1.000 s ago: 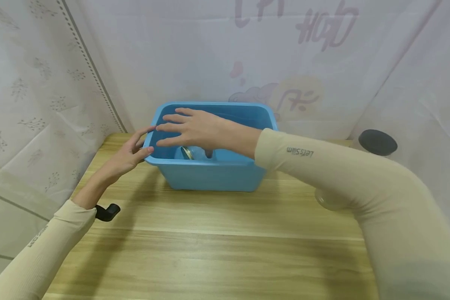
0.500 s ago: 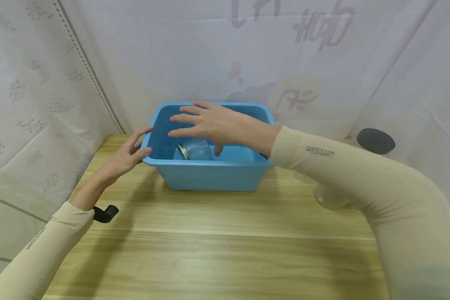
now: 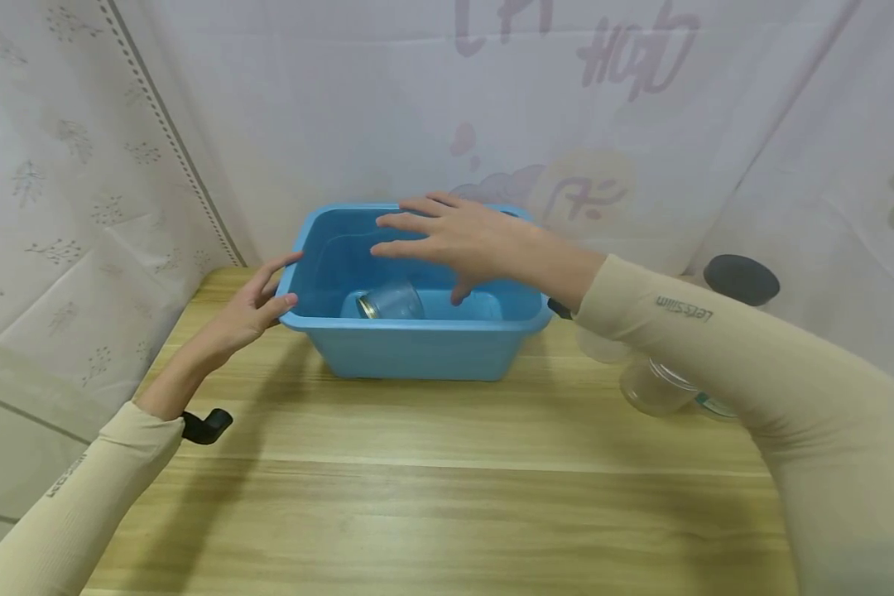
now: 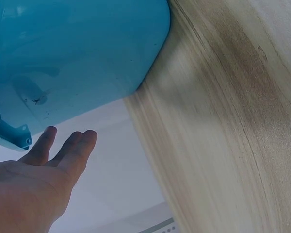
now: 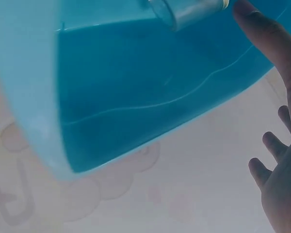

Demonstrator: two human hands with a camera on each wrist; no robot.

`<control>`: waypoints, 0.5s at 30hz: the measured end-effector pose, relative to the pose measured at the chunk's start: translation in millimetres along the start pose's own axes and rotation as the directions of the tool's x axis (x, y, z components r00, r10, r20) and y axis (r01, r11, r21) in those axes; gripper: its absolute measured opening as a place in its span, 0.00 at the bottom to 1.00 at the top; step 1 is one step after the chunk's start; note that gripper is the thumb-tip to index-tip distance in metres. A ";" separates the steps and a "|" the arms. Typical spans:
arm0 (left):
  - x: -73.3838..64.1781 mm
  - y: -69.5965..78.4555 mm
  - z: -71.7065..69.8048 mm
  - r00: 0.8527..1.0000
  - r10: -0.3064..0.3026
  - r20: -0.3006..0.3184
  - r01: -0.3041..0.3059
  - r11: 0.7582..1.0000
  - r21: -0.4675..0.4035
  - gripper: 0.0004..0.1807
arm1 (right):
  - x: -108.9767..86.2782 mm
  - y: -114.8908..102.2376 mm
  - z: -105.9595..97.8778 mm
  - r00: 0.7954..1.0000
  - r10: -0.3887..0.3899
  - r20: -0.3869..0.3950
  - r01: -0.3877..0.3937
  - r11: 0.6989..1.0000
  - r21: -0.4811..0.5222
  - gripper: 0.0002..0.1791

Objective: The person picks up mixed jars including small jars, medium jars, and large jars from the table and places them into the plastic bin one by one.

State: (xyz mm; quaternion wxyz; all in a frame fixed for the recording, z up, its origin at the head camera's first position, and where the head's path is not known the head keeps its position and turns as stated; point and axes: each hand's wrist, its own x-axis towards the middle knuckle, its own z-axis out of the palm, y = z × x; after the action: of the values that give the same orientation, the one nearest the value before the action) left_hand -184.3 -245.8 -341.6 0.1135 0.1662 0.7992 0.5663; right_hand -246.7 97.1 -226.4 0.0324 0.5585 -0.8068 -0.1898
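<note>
A blue plastic tub (image 3: 417,352) stands at the back of the wooden table. Inside lies a clear jar (image 3: 396,301) on its side, its gold-coloured lid end towards the left. My left hand (image 3: 244,310) touches the tub's left rim with thumb and fingertips; the left wrist view shows its fingers (image 4: 77,155) extended beside the tub's outer wall. Over the tub's right half hovers my right hand (image 3: 469,240), fingers spread and nothing in them. In the right wrist view its thumb (image 5: 266,36) overlaps the tub's inside, near the jar's lid end.
To the right of the tub stand several clear containers, among them a jar (image 3: 646,389) partly behind my right sleeve (image 3: 685,331). A dark round lid (image 3: 741,280) shows behind that arm. A patterned white curtain (image 3: 417,99) hangs close behind the tub.
My right hand has moved right across the tub, bringing the jar inside into fuller view. More of the containers at right shows. My left hand has stayed at the rim.
</note>
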 end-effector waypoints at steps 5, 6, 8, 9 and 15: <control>0.0 -0.8 -0.5 1.000 0.002 0.005 -0.002 1.000 0.000 0.36 | -13.4 9.5 1.2 1.000 0.031 -0.006 -0.031 0.999 0.021 0.69; 0.2 -0.9 -0.6 1.000 0.001 0.005 -0.001 1.000 0.002 0.36 | -16.5 11.3 0.9 0.999 0.041 -0.004 -0.041 0.999 0.032 0.68; 0.4 -0.9 -0.7 1.000 0.000 0.003 0.000 1.000 0.007 0.36 | -22.2 14.9 0.2 0.998 0.059 -0.004 -0.059 0.997 0.054 0.68; 0.5 -1.0 -0.7 1.000 0.000 0.002 0.000 1.000 0.010 0.36 | -24.9 16.8 0.1 0.998 0.068 -0.006 -0.067 0.995 0.067 0.68; 1.2 -1.7 -0.9 1.000 0.008 -0.001 -0.008 1.000 0.011 0.36 | -39.0 29.3 4.5 0.994 0.100 -0.046 -0.093 0.988 0.121 0.67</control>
State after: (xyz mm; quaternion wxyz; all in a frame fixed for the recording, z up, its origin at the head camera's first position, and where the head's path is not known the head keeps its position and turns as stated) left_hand -185.9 -246.6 -342.9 0.1100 0.1698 0.8017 0.5624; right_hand -259.4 142.9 -214.3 0.0294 0.5245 -0.8416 -0.1253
